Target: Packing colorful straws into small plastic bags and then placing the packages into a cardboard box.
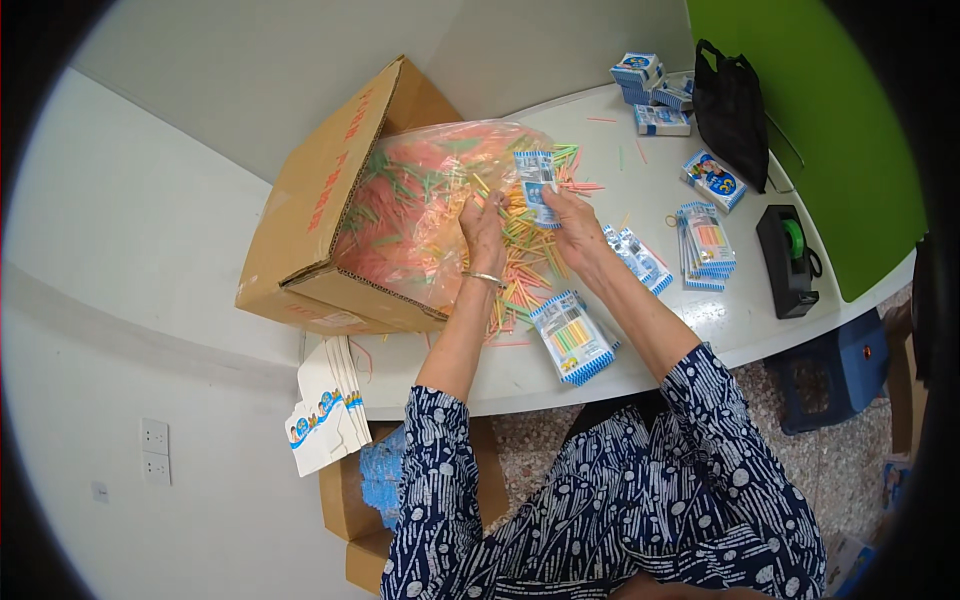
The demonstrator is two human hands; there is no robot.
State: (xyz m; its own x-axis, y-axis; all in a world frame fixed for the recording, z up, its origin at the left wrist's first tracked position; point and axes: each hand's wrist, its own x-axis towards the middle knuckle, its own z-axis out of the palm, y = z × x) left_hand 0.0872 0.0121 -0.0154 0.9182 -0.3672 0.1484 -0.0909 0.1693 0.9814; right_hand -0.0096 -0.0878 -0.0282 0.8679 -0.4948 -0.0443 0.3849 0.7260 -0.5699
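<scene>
My right hand (573,228) grips a small blue-and-white packet (534,172) by its side, thumb on its face. To its left, my left hand (482,238), with a bangle at the wrist, is closed, and a few thin yellow sticks (481,186) poke out at its fingertips. Under and between both hands lies a loose heap of thin yellow, orange, green and pink sticks (524,258). The heap spills from a clear plastic bag (440,150) inside a tipped cardboard box (310,180). How many sticks the left hand holds is hidden.
Stacked packets (572,338) lie near the front edge, with further packets (638,258) and another stack (706,245) rightward. A black tape dispenser (785,265), black bag (732,115) and small boxes (638,70) stand along the right. Flat white cartons (330,410) overhang the table's left front edge.
</scene>
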